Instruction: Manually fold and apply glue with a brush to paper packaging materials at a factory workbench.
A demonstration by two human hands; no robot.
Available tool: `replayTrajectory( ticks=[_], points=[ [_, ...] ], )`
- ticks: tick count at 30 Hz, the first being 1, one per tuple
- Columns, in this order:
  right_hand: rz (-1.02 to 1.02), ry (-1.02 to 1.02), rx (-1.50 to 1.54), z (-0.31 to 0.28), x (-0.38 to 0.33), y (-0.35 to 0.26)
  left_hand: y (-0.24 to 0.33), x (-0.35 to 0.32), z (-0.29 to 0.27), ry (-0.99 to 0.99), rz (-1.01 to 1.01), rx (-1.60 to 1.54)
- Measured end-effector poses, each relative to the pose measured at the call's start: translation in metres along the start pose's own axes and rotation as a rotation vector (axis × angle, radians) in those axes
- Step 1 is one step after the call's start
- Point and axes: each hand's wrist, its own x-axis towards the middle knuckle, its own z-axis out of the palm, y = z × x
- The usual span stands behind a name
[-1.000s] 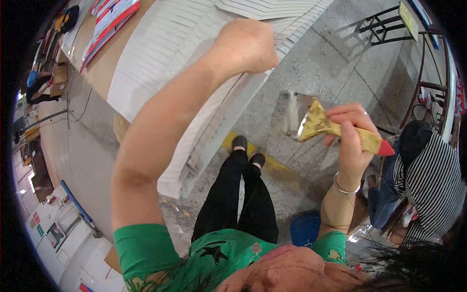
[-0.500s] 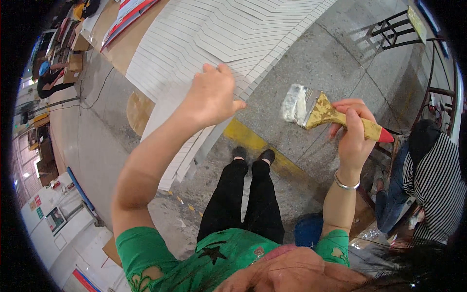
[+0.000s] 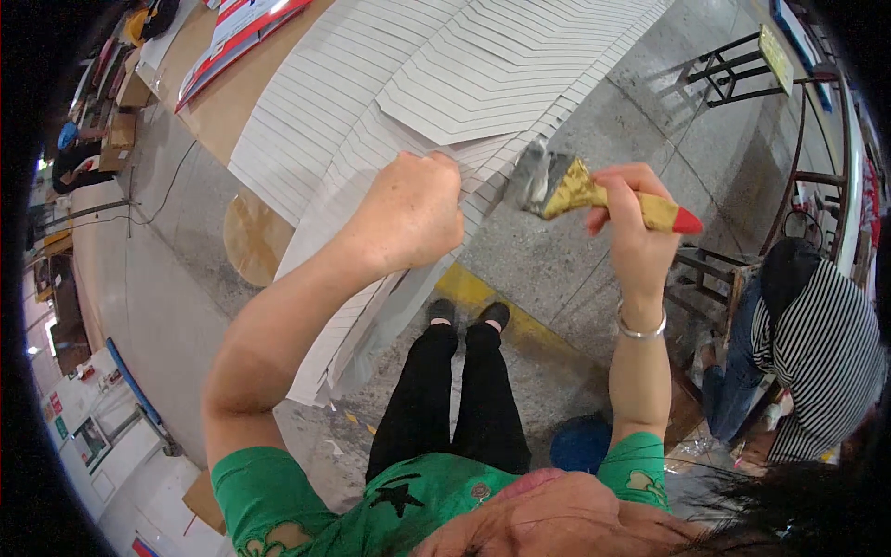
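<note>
Many white paper sheets [image 3: 320,139] lie fanned out in overlapping rows on a tan table, their stepped edges running toward me. My left hand [image 3: 408,209] is closed over the near part of the sheets, knuckles up; its fingers curl at a sheet whose edge stands slightly raised, though the fingertips are hidden. In my right hand [image 3: 640,209] is a wide flat paintbrush [image 3: 575,190] with a yellow, red-tipped handle. White paste coats its bristles, which are beside the right edge of the fanned sheets; whether they touch it I cannot tell.
A red-and-white printed stack [image 3: 237,46] lies on the table [image 3: 209,121] at the far left. To the right are a metal-framed stool [image 3: 733,70] and a seated person in a striped top [image 3: 821,353]. A blue bucket [image 3: 582,441] stands near my right leg.
My left hand has gone from open with the thumb out to closed at the sheets. The brush has moved left, up to the sheets' edge. My view has shifted slightly.
</note>
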Motion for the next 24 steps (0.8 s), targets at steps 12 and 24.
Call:
replayTrajectory(
  ticks=[12,24],
  points=[
    [-0.015,0.118,0.049,0.008,-0.008,-0.018,-0.001,0.005,-0.001,-0.063,0.033,0.01],
    [0.081,0.02,-0.009,0.026,-0.028,-0.013,-0.001,0.007,0.0,-0.076,0.043,-0.031]
  ],
)
